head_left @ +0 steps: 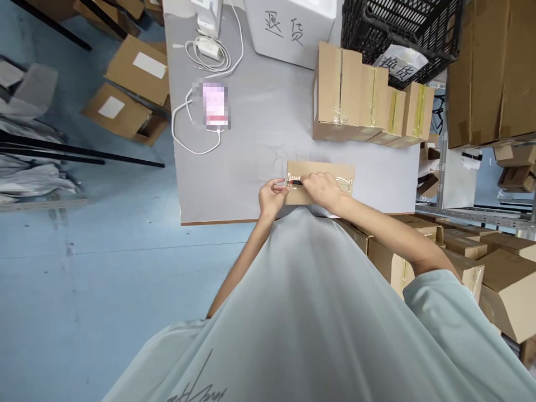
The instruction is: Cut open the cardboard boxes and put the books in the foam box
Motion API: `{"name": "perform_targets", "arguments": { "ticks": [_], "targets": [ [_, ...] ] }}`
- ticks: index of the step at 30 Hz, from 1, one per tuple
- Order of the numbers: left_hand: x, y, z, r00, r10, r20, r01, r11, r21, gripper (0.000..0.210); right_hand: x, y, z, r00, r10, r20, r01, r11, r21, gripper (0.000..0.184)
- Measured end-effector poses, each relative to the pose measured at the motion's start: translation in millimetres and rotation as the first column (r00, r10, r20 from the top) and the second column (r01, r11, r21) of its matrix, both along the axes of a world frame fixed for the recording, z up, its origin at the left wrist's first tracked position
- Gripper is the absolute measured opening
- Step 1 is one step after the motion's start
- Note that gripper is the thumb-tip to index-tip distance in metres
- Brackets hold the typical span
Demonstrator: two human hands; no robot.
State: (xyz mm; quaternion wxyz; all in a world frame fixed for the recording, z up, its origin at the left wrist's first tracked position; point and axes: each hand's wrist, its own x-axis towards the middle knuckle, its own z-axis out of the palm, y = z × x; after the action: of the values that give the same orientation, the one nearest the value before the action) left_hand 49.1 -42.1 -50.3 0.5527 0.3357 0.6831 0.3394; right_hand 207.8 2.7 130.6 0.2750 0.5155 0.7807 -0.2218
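Note:
A small cardboard box (320, 167) lies near the front edge of the grey table, with clear tape along its top. My right hand (324, 190) is closed around a black and red box cutter (295, 182), whose tip points left over the taped seam. Whether the blade is in the tape I cannot make out. At the box's left end, my left hand (271, 196) grips the edge, its thumb and fingers at the corner beside the cutter's tip.
Several taped cartons (335, 89) stand in a row at the back right. Behind them are a white bin (288, 33) and a black crate (402, 28). A phone (215, 105) with a white cable lies at left. More boxes (419, 229) fill the floor on the right.

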Motion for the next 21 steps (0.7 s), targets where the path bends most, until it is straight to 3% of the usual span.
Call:
{"name": "perform_targets", "arguments": {
  "ticks": [9,15,21],
  "targets": [
    [18,-12,3.0,0.999,-0.047,-0.019,0.047,0.999,0.015,0.039,18,-14,12.0,1.000,0.007,0.012,-0.007,1.000,-0.026,0.039],
    [21,-11,-1.6,0.999,-0.035,-0.040,0.036,0.999,0.020,0.041,30,-11,1.5,1.000,-0.007,-0.027,0.006,1.000,-0.031,0.031],
    [27,-13,4.0,0.997,-0.057,-0.049,0.057,0.998,0.002,0.044,48,-14,-7.4,0.998,-0.018,-0.061,0.015,0.999,-0.044,0.030]
  ]
}}
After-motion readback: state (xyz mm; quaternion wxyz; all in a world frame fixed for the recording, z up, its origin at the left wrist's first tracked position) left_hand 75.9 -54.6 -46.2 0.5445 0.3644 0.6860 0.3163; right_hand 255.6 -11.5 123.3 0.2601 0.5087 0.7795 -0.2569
